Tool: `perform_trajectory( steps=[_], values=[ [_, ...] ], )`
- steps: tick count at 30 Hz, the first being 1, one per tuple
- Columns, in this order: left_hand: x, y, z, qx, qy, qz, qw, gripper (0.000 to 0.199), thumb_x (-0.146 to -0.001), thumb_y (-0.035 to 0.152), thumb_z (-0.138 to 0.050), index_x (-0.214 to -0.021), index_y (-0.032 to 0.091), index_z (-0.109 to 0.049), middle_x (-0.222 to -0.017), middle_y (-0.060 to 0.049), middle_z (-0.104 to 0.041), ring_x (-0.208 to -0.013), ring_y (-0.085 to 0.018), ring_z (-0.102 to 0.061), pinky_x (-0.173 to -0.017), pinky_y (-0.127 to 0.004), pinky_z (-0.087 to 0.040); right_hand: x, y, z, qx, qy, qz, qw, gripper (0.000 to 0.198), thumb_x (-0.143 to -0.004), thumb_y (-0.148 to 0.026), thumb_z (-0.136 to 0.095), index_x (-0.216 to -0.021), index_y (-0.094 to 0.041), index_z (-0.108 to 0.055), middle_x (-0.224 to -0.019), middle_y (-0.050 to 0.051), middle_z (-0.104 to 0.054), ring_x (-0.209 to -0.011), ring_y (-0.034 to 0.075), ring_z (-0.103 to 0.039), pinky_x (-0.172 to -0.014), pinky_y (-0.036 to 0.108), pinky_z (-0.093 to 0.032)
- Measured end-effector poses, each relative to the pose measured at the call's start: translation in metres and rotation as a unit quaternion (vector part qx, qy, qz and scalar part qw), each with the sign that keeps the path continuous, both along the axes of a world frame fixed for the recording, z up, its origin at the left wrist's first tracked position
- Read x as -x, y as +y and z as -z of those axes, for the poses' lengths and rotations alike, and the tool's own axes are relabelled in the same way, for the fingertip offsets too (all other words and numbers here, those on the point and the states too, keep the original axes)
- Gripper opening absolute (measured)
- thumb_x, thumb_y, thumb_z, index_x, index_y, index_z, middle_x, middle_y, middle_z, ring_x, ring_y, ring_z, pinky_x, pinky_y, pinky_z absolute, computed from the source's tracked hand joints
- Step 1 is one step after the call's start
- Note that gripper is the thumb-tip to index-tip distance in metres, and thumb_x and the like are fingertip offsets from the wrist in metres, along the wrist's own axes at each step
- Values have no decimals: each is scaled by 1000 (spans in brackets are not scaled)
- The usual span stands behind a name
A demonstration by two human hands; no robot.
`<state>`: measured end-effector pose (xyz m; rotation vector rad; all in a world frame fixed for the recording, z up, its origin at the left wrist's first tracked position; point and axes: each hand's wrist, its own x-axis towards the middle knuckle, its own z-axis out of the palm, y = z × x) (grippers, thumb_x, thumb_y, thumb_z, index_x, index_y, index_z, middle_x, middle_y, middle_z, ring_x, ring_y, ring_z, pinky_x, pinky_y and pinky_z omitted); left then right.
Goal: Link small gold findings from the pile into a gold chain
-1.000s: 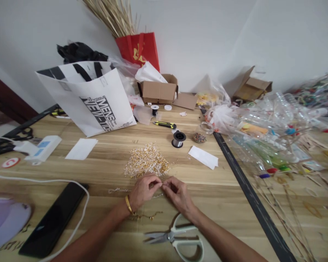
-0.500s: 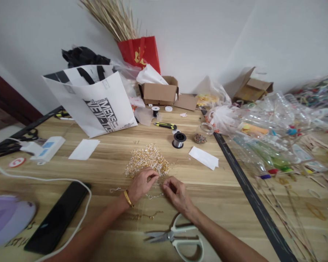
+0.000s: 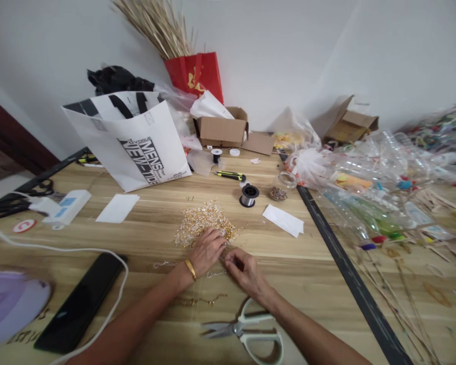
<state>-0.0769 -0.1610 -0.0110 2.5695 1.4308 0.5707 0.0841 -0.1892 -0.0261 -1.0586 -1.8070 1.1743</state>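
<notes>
A heap of small gold and clear beads [image 3: 203, 219] lies on the wooden table in front of me. My left hand [image 3: 208, 252], a gold bracelet on its wrist, rests at the heap's near right edge, fingers bent down and close together; what is between them is hidden. Just right of it, my right hand [image 3: 243, 269] pinches thumb against forefinger on a thin strand, most of it too fine to make out. Below the hands lie a short silvery chain [image 3: 215, 274] and a gold beaded chain [image 3: 209, 301]. White-handled scissors [image 3: 239, 328] lie beside my right forearm.
A spool of silvery wire [image 3: 249, 195], a jar of beads [image 3: 283, 186] and a utility knife [image 3: 230, 176] stand or lie beyond the heap. A phone [image 3: 81, 302] and white cable are at left. Plastic bottles [image 3: 357, 213] crowd the right; a white bag [image 3: 137, 144] stands behind.
My left hand has shifted slightly right, and its fingers have turned down at the bead heap, closer to my right hand. The right hand has hardly moved.
</notes>
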Motion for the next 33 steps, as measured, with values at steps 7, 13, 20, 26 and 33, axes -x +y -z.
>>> perform_trajectory(
  steps=[7, 13, 20, 26, 33],
  values=[
    [4, 5, 7, 9, -23, -11, 1000, 17, -87, 18, -47, -80, 16, -62, -82, -5, -56, -87, -19, -46, -81, -34, -41, -1, 0, 3, 0, -25, -3, 1000, 8, -81, -19, -50, -75, -15, -54, -66, 0, -51, -58, 11, -44, -55, 21, -35],
    [8, 5, 6, 17, -39, -9, 999, 15, -86, 16, -48, -78, 15, -61, -82, -4, -58, -87, -18, -47, -83, -33, -41, -1, -1, -1, 3, -35, -17, 999, 8, -81, -18, -50, -75, -15, -54, -66, 0, -51, -59, 11, -45, -55, 21, -35],
    [10, 6, 6, 13, -58, -11, 998, 14, -86, 16, -49, -78, 16, -61, -80, -3, -60, -86, -18, -48, -81, -32, -41, -2, 0, 0, 1, -32, -13, 999, 9, -81, -19, -50, -74, -15, -54, -64, -1, -50, -58, 10, -45, -54, 21, -35],
    [13, 7, 7, 13, -63, -1, 998, 14, -86, 15, -49, -83, 16, -62, -83, -3, -61, -87, -18, -49, -83, -31, -41, -3, 0, 0, 3, -23, -24, 999, 11, -83, -22, -49, -74, -16, -53, -64, -1, -49, -58, 11, -44, -55, 21, -35],
    [14, 7, 3, 21, -41, 3, 999, 14, -86, 18, -50, -81, 16, -63, -82, -4, -60, -87, -18, -48, -83, -32, -41, -3, 0, -1, 10, -27, -27, 999, 11, -82, -21, -49, -74, -15, -53, -64, -1, -49, -57, 10, -43, -54, 21, -34]
  ],
)
